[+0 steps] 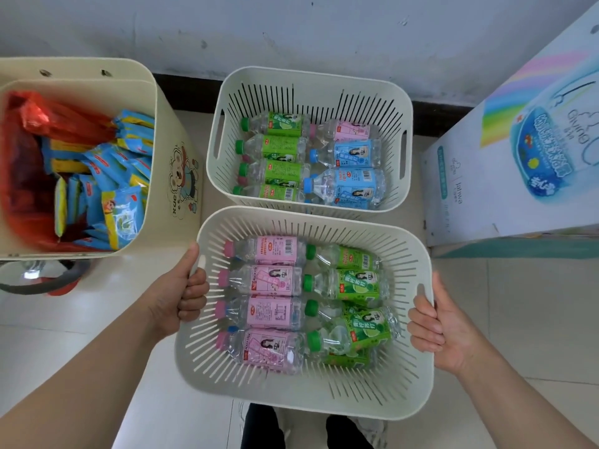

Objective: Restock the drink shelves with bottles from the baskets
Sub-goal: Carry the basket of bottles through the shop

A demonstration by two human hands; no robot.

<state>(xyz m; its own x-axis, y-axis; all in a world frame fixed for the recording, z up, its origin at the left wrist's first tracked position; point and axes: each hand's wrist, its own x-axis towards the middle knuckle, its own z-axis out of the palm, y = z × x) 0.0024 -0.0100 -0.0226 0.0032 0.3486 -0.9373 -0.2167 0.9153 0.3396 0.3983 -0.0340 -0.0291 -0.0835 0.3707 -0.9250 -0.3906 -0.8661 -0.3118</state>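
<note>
The left hand [181, 296] and right hand [434, 332] each grip a side handle of the near slotted basket [308, 214], fingers curled around its rim. Between the hands, inside it, 4 pink-labelled bottles [272, 280] and several green-labelled bottles [353, 286] lie flat, long axes left to right, caps pointing left. A second bottle basket [311, 80] sits just beyond it.

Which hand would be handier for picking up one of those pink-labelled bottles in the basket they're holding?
Left, probably. The left hand grips the left handle of the near basket, right beside the pink bottles. The right hand holds the opposite handle, with the green bottles in between.
</note>
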